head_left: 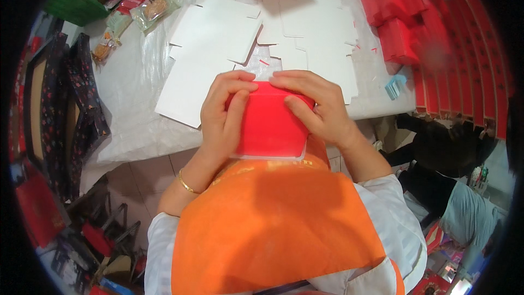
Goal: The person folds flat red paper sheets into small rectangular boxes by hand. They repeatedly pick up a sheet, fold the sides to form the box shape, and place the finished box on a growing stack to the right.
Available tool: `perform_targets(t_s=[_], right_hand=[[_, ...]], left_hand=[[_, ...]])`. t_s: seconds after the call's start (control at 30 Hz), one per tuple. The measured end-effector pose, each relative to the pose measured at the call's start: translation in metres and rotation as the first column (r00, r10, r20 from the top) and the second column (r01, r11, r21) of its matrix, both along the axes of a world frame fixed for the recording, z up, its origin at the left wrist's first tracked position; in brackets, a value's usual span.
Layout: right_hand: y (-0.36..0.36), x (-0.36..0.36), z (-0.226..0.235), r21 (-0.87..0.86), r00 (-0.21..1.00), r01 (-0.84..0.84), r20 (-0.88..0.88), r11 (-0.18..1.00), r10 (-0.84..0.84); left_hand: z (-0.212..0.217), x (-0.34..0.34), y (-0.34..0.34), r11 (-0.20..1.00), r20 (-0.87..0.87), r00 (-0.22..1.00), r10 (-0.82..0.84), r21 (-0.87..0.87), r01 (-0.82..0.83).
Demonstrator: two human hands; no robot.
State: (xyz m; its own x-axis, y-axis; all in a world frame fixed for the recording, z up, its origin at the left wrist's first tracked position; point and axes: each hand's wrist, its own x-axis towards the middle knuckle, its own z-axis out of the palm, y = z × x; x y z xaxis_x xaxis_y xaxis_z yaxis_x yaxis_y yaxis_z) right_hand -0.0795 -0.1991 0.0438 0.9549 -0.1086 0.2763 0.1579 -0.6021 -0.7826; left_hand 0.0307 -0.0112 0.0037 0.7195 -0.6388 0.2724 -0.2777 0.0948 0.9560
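A small red cardboard box [273, 125] is held between my two hands at the table's front edge, close to my orange apron. My left hand [225, 112] grips its left side, thumb lying on the red face and fingers curled over the far edge. On the opposite side my right hand [316, 104] holds it the same way, its thumb pressed near the far right corner. The far flaps are partly hidden under my fingers. Just beyond lie flat white box blanks [213, 49], with more white blanks [316, 38] to their right.
A green basket [76, 0] of wrapped snacks stands far left, with loose packets [154, 10] beside it. Red boxes [396, 16] are piled at the right near long red cartons [464, 49]. A light blue piece [396, 86] sits by the right edge. Dark floral bags [82, 93] stand left.
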Motion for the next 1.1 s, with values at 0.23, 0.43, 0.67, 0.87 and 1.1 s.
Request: perform_targets(t_s=[0.23,0.43,0.67,0.87,1.1], right_hand=[[-0.048,0.037,0.031,0.158,0.961,0.026,-0.277,0.987,0.019],[-0.048,0.053,-0.033,0.811,0.924,0.317,-0.147,0.492,-0.354],[0.036,0.048,-0.078,0.805,0.965,0.251,-0.254,0.538,-0.071],[-0.005,0.041,-0.068,0.725,0.971,0.225,-0.22,0.651,-0.091],[0.026,0.014,-0.059,0.494,0.957,0.232,-0.272,0.838,-0.105]], left_hand=[[0.04,0.047,-0.023,0.998,0.06,0.997,0.056,-0.039,-0.053],[-0.013,0.06,0.005,0.873,-0.005,0.879,0.477,-0.11,-0.474],[-0.037,0.029,-0.013,0.865,-0.675,0.734,0.068,-0.327,-0.381],[-0.038,0.046,0.014,0.952,-0.616,0.782,0.089,-0.18,-0.25],[-0.044,-0.006,0.022,0.992,-0.515,0.851,0.107,-0.008,-0.129]])
